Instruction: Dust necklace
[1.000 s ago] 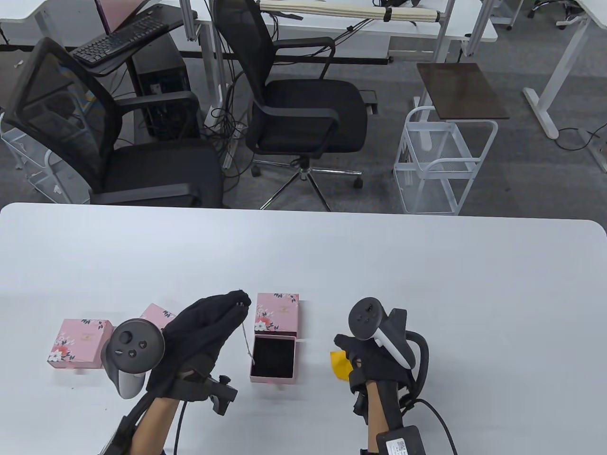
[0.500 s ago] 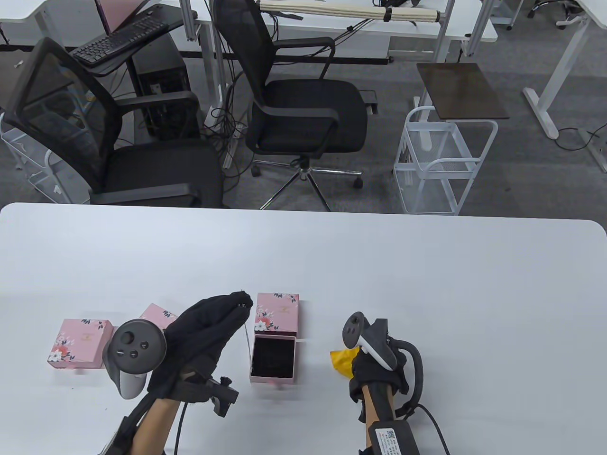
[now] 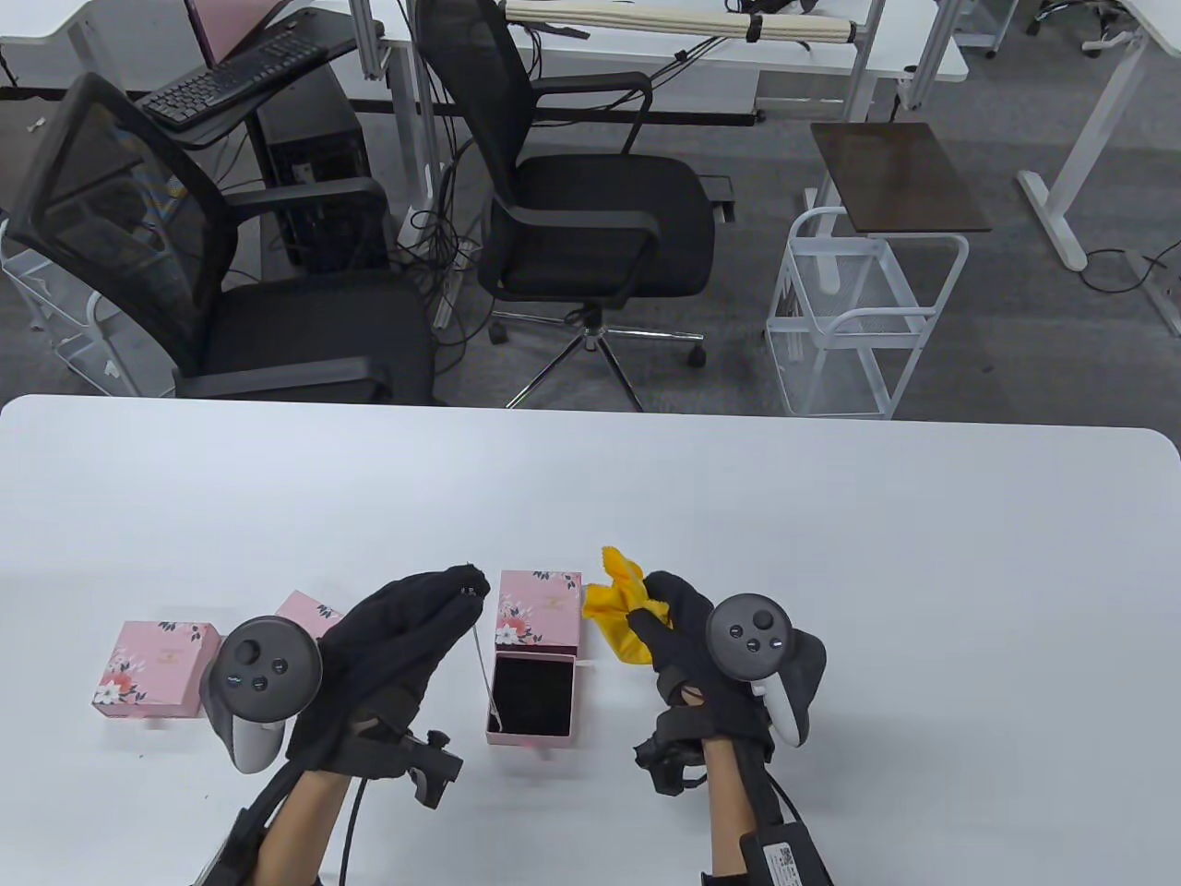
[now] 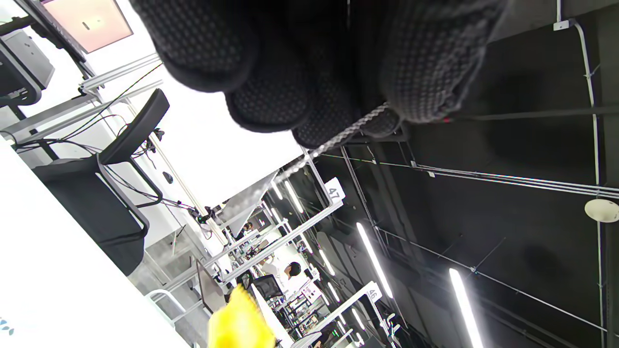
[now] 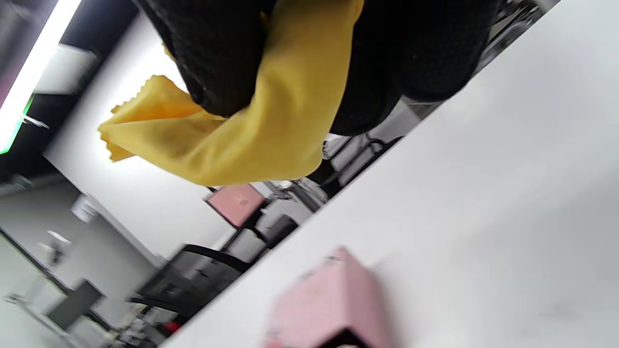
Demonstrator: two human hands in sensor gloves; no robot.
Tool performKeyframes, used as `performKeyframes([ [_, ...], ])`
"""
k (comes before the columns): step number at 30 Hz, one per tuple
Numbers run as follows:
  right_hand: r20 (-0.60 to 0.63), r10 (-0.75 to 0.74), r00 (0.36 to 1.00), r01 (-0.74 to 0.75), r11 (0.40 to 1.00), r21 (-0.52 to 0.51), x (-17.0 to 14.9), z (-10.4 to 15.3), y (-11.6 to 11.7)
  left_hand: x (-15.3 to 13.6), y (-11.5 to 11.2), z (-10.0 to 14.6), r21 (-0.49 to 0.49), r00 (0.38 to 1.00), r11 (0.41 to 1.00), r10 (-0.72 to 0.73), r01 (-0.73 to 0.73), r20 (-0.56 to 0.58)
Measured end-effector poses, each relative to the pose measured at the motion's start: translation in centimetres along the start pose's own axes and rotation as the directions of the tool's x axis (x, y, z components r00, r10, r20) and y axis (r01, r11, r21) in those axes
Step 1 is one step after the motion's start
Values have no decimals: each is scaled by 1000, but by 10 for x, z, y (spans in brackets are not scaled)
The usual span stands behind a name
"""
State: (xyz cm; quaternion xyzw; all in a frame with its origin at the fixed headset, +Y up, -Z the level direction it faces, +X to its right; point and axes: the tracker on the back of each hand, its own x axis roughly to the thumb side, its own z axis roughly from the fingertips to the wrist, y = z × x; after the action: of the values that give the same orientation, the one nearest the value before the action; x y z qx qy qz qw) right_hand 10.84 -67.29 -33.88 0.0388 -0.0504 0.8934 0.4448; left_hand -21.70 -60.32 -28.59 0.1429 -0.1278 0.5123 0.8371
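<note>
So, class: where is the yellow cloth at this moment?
In the table view the cloth is held up in the right hand, right of centre, beside the pink lid of the open box.

In the left wrist view, two white number tags point(image 4: 333, 192) hang on the metal framing in the background: the one just right of centre reads "47", and a second tag point(image 4: 372, 293), toward 5 o'clock from it, reads "46"; both appear turned with the tilted camera. In the table view, a white label point(image 3: 785, 863) with a QR code and small print sits on the black unit at the right forearm, at 5 o'clock in the frame, its print too small to read. The pink box lid point(image 3: 540, 606) bears a small gold emblem, illegible.
</note>
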Motion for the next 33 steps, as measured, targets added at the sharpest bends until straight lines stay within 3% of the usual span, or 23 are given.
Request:
performKeyframes([
  [8, 178, -354, 918, 350, 935, 57, 42, 12, 12, 0, 1, 0, 1, 999, 1000, 31, -31, -19],
  [13, 229, -421, 878, 414, 907, 80, 61, 21, 23, -1, -1, 0, 2, 999, 1000, 25, -25, -29],
  [22, 313, -354, 881, 348, 934, 76, 86, 35, 41, -1, -3, 0, 6, 998, 999, 35, -35, -51],
  [33, 453, -20, 891, 68, 994, -90, 112, 56, 55, 1, -7, 2, 18, 992, 995, 101, -99, -82],
])
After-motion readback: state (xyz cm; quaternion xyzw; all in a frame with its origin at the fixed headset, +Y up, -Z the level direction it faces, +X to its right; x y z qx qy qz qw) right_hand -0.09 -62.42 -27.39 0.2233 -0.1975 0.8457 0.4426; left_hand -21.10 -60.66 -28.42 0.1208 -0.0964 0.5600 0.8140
